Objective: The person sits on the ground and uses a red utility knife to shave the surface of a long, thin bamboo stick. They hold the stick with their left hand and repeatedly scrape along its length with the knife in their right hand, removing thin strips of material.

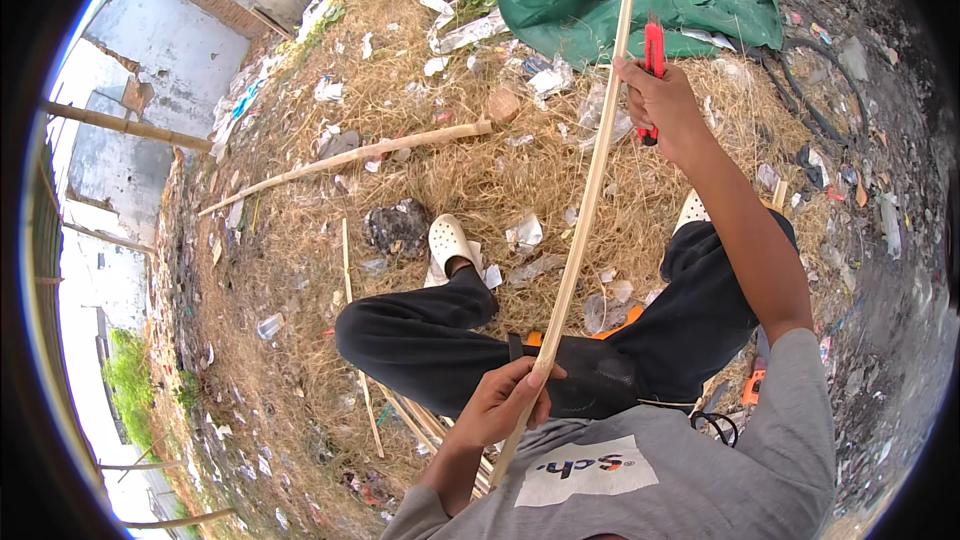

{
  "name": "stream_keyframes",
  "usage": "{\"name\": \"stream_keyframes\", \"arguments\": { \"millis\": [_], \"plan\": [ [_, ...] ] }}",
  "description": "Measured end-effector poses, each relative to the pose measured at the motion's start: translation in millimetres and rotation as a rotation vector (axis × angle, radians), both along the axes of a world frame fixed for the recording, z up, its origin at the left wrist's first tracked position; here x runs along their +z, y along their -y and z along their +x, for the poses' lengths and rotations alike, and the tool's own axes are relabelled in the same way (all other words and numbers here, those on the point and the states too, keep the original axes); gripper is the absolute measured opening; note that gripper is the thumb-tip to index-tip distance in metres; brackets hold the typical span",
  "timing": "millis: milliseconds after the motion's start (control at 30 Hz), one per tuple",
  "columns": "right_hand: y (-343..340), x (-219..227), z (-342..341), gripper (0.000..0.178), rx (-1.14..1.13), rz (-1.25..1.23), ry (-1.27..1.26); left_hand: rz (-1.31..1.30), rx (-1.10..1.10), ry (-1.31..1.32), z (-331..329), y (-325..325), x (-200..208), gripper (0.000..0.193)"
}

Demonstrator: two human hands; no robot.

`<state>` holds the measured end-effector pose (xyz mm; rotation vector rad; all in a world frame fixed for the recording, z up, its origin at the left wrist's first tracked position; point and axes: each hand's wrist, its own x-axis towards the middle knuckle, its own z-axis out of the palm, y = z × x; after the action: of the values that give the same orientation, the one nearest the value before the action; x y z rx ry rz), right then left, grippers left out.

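A long, pale bamboo strip [590, 202] runs slantwise across my lap and away past the top edge of the picture. Low on it, near my shirt, my left hand [500, 402] is closed around the strip. Farther up, my right hand [662, 105] grips a red utility knife [654, 52], which points away from me alongside the strip. The thumb and fingers of that same hand press on the bamboo. Whether the knife's blade is out, I cannot make out.
Dry grass and scattered litter surround my legs. A thicker bamboo piece [350, 158] lies at the left, near a dark rock [397, 227]. Several thin strips [425, 425] rest beside my left thigh. A green tarp [640, 15] spreads ahead; a black hose [815, 105] curls at right.
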<state>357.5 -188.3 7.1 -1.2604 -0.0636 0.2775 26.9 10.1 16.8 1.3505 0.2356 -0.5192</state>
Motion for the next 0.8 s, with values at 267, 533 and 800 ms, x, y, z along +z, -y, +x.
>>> {"name": "stream_keyframes", "arguments": {
  "millis": [267, 533, 800],
  "plan": [
    [-8, 2, -8, 0.044, -0.057, -0.388, 0.16, 0.152, 0.12, 0.109, -6, 6, -9, 0.03],
    [-27, 8, -112, 0.071, 0.324, -1.07, 1.04, 0.383, 0.305, 0.294, 15, 9, -10, 0.03],
    [-32, 4, -104, 0.073, 0.206, -1.113, 1.201, 0.56, 0.344, 0.299, 18, 13, 2, 0.026]
  ]
}}
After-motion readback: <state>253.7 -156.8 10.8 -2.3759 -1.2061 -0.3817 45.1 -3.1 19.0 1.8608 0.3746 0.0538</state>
